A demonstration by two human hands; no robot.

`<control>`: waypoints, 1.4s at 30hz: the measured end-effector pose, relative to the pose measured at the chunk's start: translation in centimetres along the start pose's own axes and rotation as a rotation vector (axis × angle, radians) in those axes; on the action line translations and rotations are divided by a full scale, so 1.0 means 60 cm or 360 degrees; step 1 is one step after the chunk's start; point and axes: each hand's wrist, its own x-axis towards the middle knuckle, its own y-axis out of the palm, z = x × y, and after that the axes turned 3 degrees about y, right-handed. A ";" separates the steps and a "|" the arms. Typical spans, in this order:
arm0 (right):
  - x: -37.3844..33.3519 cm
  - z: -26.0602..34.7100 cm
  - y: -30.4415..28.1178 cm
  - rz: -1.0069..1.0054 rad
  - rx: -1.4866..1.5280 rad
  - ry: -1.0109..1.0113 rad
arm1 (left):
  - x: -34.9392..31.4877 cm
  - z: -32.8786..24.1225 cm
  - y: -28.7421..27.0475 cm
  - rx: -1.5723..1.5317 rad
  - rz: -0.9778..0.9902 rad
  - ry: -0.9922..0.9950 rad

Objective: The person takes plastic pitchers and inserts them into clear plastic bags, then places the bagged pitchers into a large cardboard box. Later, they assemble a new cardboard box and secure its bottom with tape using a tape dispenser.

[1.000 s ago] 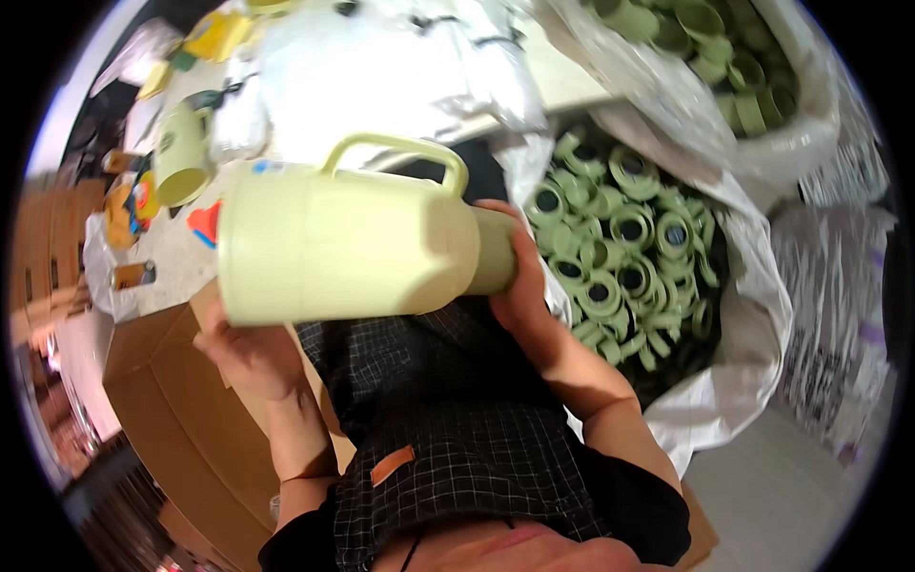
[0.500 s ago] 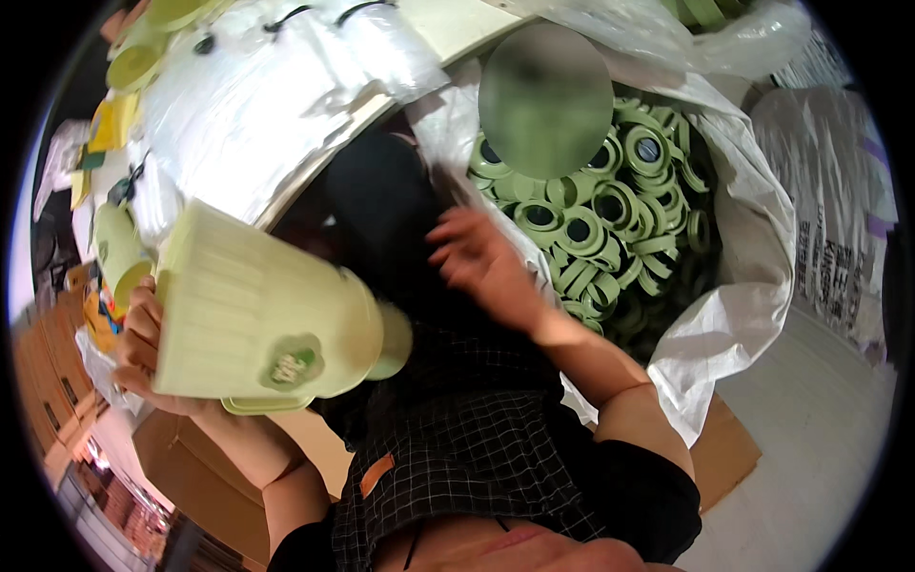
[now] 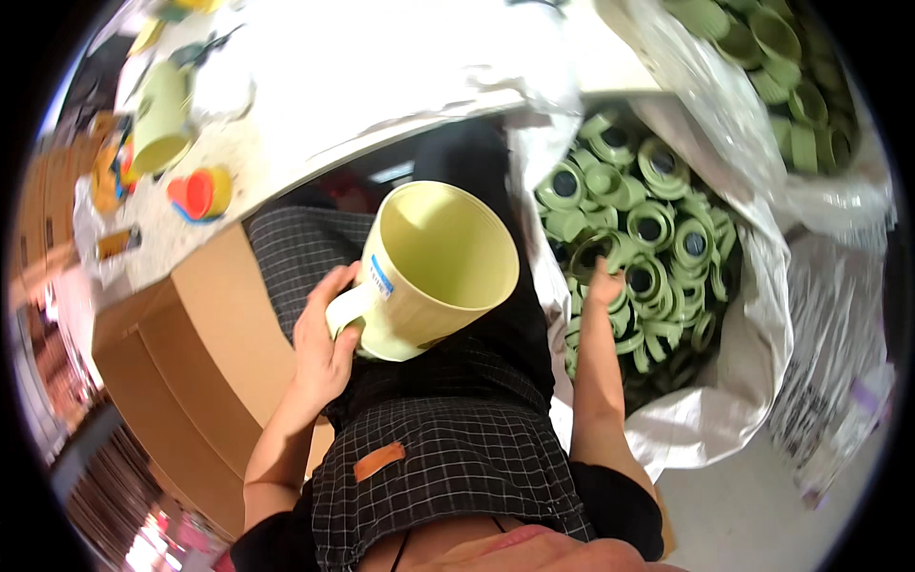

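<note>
My left hand (image 3: 326, 345) grips the handle of a pale green plastic pitcher (image 3: 419, 329) in front of my lap. The pitcher is tilted, so its open mouth and bare inside face up toward me. A blue and white sticker (image 3: 381, 276) is by the handle. On the right, my right hand (image 3: 605, 286) reaches into a white woven sack (image 3: 758, 362) full of ring-shaped green plastic parts (image 3: 648, 226), many with dark round centres. Its fingers are closed at the rim of one such part, and the fingertips are partly hidden.
A white worktable (image 3: 315, 143) spans the far side. At its left stand another green pitcher (image 3: 162, 119) and a red and yellow round item (image 3: 200, 194). An open cardboard box (image 3: 191, 353) is at my left. A clear plastic bag of green cups (image 3: 810, 105) lies far right.
My left hand has brought the pitcher rightward and turned its mouth up toward me. My right hand has moved from beside the sack down among the green parts.
</note>
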 end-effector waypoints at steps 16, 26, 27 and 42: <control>-0.344 0.548 -0.162 0.1613 0.0496 -0.2443 | -0.020 0.023 -0.007 -0.0933 0.0014 -0.0073; -0.384 0.560 -0.169 0.1578 0.0148 -0.1676 | -0.080 -0.076 0.023 -0.0258 0.0142 -0.0115; -0.391 0.566 -0.168 0.1615 0.0109 -0.1618 | -0.080 -0.075 0.024 -0.0173 0.0087 -0.0090; -0.429 0.559 -0.248 0.1739 -0.0122 -0.2704 | -0.033 0.082 0.019 -0.1074 -0.0003 0.0109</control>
